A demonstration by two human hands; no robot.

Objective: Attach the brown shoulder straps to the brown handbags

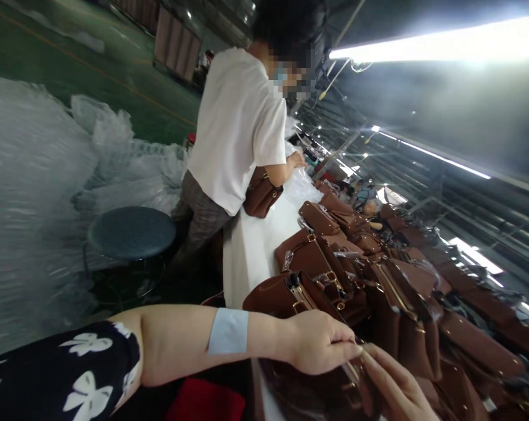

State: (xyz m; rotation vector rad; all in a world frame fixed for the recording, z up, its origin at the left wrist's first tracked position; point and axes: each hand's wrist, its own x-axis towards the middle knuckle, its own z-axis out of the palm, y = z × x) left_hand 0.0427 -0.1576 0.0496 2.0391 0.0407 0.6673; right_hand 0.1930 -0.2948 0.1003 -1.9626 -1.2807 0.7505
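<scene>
My left hand (319, 342) reaches in from the lower left, its fingers closed in a pinch over a brown handbag (308, 386). Against its fingertips is my right hand (393, 380), at the bottom right, with its fingers pressed together. What either pinch holds is too small to make out. The handbag lies beneath both hands, partly covered by them, with a metal zipper line showing. A light blue patch (229, 331) is on my left forearm. Just beyond my hands sits another brown bag (268, 292) with gold hardware.
Many brown handbags (404, 292) crowd the white table (264, 234) ahead and to the right. A person in a white shirt (235, 123) stands at its left side, beside a brown bag. A round stool (131, 233) and plastic wrapping (27, 193) are at left.
</scene>
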